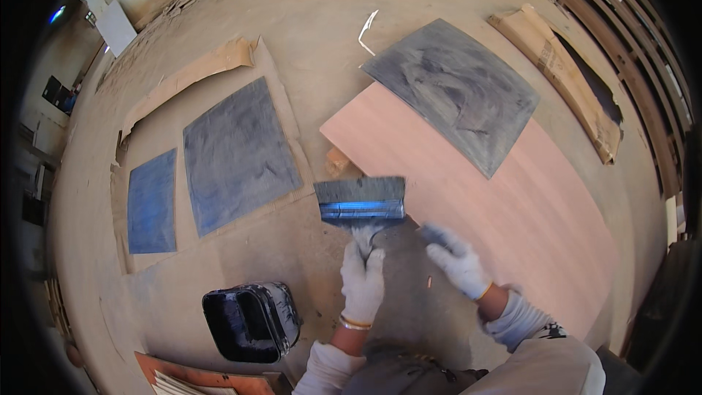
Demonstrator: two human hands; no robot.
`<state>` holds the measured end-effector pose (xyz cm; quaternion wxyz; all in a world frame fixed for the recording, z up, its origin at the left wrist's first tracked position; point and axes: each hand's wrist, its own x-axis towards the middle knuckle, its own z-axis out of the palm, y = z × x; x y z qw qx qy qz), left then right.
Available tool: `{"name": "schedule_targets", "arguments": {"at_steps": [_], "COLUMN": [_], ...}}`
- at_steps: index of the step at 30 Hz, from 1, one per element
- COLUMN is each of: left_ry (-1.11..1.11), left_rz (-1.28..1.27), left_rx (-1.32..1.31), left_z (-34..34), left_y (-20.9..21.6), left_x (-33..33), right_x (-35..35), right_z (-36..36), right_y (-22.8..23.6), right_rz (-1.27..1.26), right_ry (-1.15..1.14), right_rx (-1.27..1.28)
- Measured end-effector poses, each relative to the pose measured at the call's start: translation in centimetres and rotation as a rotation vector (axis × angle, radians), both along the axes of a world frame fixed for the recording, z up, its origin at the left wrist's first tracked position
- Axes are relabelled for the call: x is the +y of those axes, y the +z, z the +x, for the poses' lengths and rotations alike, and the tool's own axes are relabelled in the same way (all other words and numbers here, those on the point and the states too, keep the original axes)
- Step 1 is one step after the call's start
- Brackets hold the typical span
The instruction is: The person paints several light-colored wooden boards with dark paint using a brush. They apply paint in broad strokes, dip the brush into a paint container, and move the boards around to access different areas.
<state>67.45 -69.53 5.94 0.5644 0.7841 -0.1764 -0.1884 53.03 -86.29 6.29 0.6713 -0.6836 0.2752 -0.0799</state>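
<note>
My left hand [363, 281], in a white glove, is closed around the handle of a wide paintbrush [360, 208]. The brush points away from me, its dark bristles at the far end and a shiny band below them. My right hand [459, 263] is also gloved, with dark-stained fingers stretched out beside the near left edge of a pinkish board [431, 143]; I see nothing held in it. A grey-black smeared panel [457, 88] lies across the far part of that board. To the left of the brush stands a square black bucket [281, 314] with dark paint inside.
On the left, a large dark panel [241, 157] and a smaller bluish one [152, 205] lie on flattened cardboard [281, 95]. Another folded cardboard piece [563, 73] is at the far right, near stacked dark slats [614, 29]. An orange-brown board [208, 377] sits at the near left.
</note>
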Motion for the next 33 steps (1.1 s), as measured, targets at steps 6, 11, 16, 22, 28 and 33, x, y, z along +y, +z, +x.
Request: {"name": "schedule_targets", "arguments": {"at_steps": [6, 11, 16, 22, 28, 33], "left_ry": [-0.128, -0.351, -0.353, -0.23, -0.162, -0.088], "left_rz": [-0.154, -0.154, 0.046, 0.333, 0.388, 0.425], "left_rx": [0.024, 0.057, 0.233, 0.354, 0.344, 0.418], "left_z": [3.1, 1.8, -2.9, -8.4, -8.8, -9.5], "left_y": [-3.3, -1.9, -5.4, -6.7, -5.5, -5.0], "left_x": [-5.7, -4.3, 6.5, 16.5, 18.6, 19.9], "right_x": [3.4, -3.3, -19.6, -28.1, -31.1, -29.0], "right_z": [8.1, 13.4, 21.7, 30.6, 36.3, 38.9], "right_y": [2.8, -1.3, 0.9, 3.4, -1.5, -3.6], "right_rz": [0.376, 0.132, -0.721, -0.984, -1.265, -1.255], "right_ry": [-0.194, -0.47, -0.269, 0.017, 0.239, 0.324], "right_rx": [-0.049, 0.076, 0.453, 0.607, 0.687, 0.626]}}
